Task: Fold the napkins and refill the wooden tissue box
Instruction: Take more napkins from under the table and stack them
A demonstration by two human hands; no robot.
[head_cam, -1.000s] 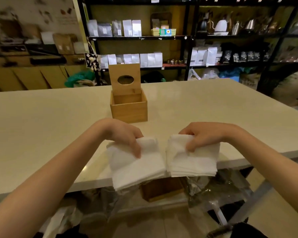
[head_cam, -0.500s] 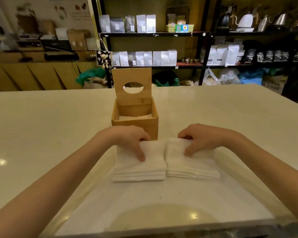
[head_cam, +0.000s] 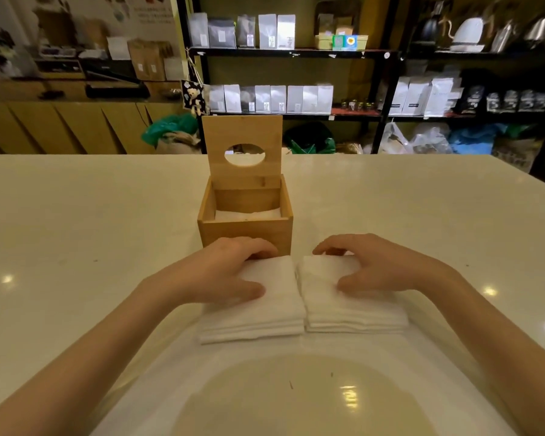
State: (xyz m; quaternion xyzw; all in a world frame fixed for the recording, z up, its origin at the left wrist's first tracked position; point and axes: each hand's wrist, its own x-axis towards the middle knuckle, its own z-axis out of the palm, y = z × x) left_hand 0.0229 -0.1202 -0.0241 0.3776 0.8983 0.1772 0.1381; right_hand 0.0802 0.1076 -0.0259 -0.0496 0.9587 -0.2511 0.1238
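1. Two stacks of folded white napkins are seen lying side by side on a pale table [head_cam: 76,231], their inner edges touching or almost touching.
2. The left stack [head_cam: 258,313] is held by the left hand [head_cam: 230,272]: the thumb is laid flat across the top napkin and the fingers are curled over the far edge, so the pile is clamped between them.
3. The right stack [head_cam: 353,309] is gripped the same way by the right hand [head_cam: 381,269], with the thumb pressed on top and the fingers hooked over the back edge.
4. A wooden tissue box [head_cam: 246,225] is placed just beyond the hands, directly behind the left stack; whether the fingertips touch its front wall cannot be told.
5. The box's lid [head_cam: 242,152], cut with an oval opening, is stood upright at the back of the box.
6. A layer of white napkins [head_cam: 247,214] is visible low inside the box.
7. Black shelves [head_cam: 296,53] stocked with white and grey pouches, kettles and jars are shown behind the table, with wooden cabinets [head_cam: 60,127] to the left.
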